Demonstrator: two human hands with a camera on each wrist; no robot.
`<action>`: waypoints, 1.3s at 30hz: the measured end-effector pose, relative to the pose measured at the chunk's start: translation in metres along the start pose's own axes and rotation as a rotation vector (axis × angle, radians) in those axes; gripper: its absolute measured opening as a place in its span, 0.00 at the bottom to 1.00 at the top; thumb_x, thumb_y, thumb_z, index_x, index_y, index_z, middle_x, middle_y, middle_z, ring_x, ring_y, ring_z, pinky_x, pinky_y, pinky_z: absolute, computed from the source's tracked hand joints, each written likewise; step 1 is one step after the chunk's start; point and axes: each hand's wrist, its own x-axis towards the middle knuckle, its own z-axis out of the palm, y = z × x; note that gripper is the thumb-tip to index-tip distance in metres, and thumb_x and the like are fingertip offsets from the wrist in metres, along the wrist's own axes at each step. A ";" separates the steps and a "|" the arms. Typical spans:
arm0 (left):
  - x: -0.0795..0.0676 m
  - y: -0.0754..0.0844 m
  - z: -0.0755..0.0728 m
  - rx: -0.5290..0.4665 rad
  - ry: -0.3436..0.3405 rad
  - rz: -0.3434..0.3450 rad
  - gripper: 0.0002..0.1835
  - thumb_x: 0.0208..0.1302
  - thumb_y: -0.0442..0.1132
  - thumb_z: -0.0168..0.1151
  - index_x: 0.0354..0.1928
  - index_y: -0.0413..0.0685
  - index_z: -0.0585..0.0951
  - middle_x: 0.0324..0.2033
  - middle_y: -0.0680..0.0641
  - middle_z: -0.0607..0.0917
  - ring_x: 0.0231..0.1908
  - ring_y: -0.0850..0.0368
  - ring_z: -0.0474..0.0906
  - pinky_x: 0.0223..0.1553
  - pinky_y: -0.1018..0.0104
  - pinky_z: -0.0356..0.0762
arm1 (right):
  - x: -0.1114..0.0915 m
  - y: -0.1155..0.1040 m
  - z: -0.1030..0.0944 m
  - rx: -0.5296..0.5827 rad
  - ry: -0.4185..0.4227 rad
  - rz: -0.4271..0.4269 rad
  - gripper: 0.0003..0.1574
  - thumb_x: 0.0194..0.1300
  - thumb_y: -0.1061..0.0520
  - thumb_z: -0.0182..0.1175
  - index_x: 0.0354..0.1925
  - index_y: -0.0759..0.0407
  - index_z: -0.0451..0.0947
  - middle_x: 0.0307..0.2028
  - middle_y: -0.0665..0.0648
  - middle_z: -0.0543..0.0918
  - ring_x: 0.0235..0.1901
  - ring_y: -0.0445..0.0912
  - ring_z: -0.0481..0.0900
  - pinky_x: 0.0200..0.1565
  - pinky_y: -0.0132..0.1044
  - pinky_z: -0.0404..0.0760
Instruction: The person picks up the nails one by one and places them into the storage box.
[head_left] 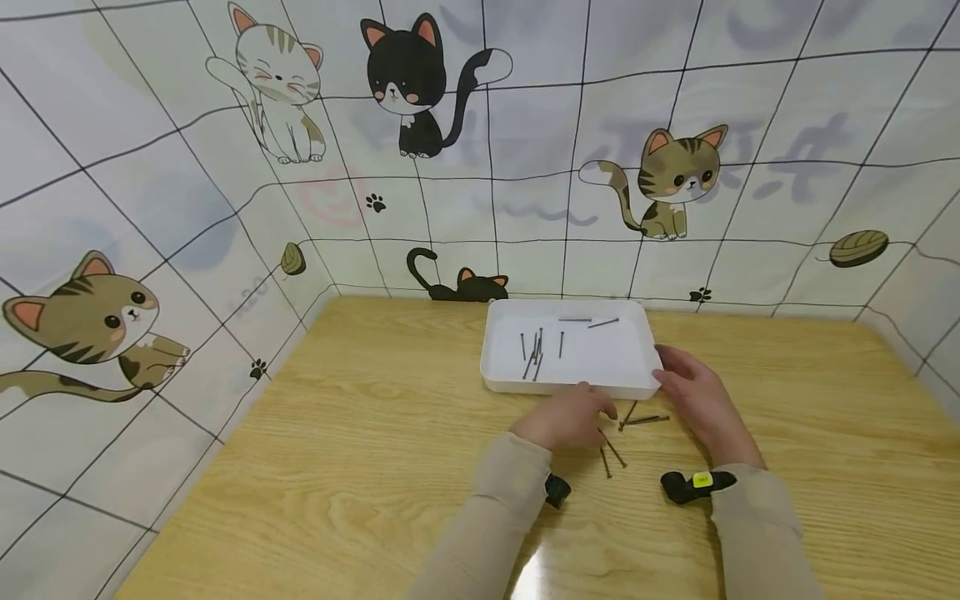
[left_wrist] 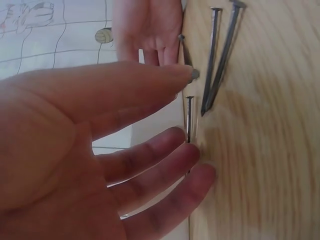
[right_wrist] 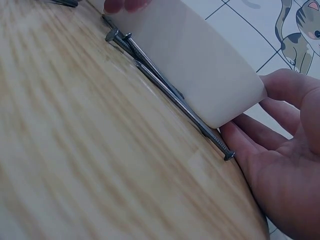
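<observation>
My left hand (head_left: 568, 417) is palm down by the front edge of the white tray (head_left: 498, 387), fingers spread and nothing held. In the left wrist view, its thumb (left_wrist: 145, 82) overlaps a nail head, and two nails (left_wrist: 220, 57) lie beyond the fingertips. My right hand (head_left: 705, 404) holds the tray's front right corner, thumb toward the front and fingers along the side. Just in front of that corner, between the hands, a few steel nails (right_wrist: 170, 92) lie crossed on the table. Two more nails (head_left: 611, 450) lie beside my left hand.
Several nails (head_left: 536, 354) lie scattered inside the tray, mostly toward its left and back. The wooden table (head_left: 360, 433) meets a cat-patterned cloth wall (head_left: 540, 208) behind the tray. Black wrist cameras (head_left: 686, 486) sit at both sleeve cuffs.
</observation>
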 end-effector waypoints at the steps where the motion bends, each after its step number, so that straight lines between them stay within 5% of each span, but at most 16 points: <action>1: -0.001 0.001 0.001 0.011 -0.003 -0.008 0.18 0.55 0.42 0.66 0.49 0.62 0.79 0.49 0.58 0.76 0.47 0.64 0.70 0.47 0.74 0.68 | 0.000 0.000 0.000 0.004 -0.003 0.001 0.39 0.68 0.48 0.51 0.71 0.54 0.49 0.70 0.61 0.53 0.66 0.53 0.55 0.50 0.20 0.69; 9: -0.002 0.007 0.007 0.049 -0.011 0.002 0.16 0.52 0.41 0.68 0.44 0.66 0.80 0.50 0.56 0.73 0.51 0.62 0.67 0.49 0.74 0.66 | -0.001 0.002 -0.001 -0.013 -0.004 0.000 0.39 0.68 0.47 0.51 0.71 0.54 0.49 0.70 0.60 0.53 0.67 0.53 0.54 0.50 0.20 0.68; 20: 0.000 0.009 0.008 0.122 -0.027 0.047 0.11 0.52 0.39 0.66 0.35 0.68 0.83 0.39 0.58 0.73 0.42 0.65 0.66 0.42 0.77 0.64 | -0.001 0.003 -0.002 -0.024 0.001 0.001 0.39 0.68 0.46 0.51 0.71 0.51 0.49 0.70 0.59 0.53 0.67 0.52 0.54 0.51 0.20 0.67; 27: -0.001 0.008 0.006 0.155 -0.052 0.082 0.07 0.56 0.38 0.64 0.31 0.64 0.82 0.32 0.63 0.77 0.37 0.68 0.67 0.38 0.80 0.65 | -0.003 0.002 -0.001 0.022 -0.031 -0.052 0.34 0.70 0.59 0.45 0.71 0.55 0.49 0.70 0.62 0.51 0.66 0.52 0.54 0.49 0.19 0.67; 34: 0.001 0.009 0.005 0.120 -0.057 0.055 0.07 0.55 0.37 0.64 0.28 0.62 0.82 0.30 0.64 0.79 0.34 0.70 0.71 0.37 0.81 0.67 | -0.008 -0.005 0.000 -0.018 -0.023 -0.091 0.36 0.65 0.65 0.42 0.70 0.54 0.52 0.69 0.60 0.54 0.63 0.51 0.57 0.46 0.19 0.67; 39: -0.001 0.011 0.005 0.126 -0.065 0.018 0.07 0.52 0.38 0.65 0.26 0.63 0.81 0.27 0.65 0.78 0.30 0.69 0.71 0.33 0.79 0.67 | -0.010 -0.007 0.000 -0.010 -0.029 -0.037 0.33 0.67 0.62 0.41 0.70 0.54 0.53 0.70 0.58 0.51 0.65 0.50 0.55 0.47 0.20 0.69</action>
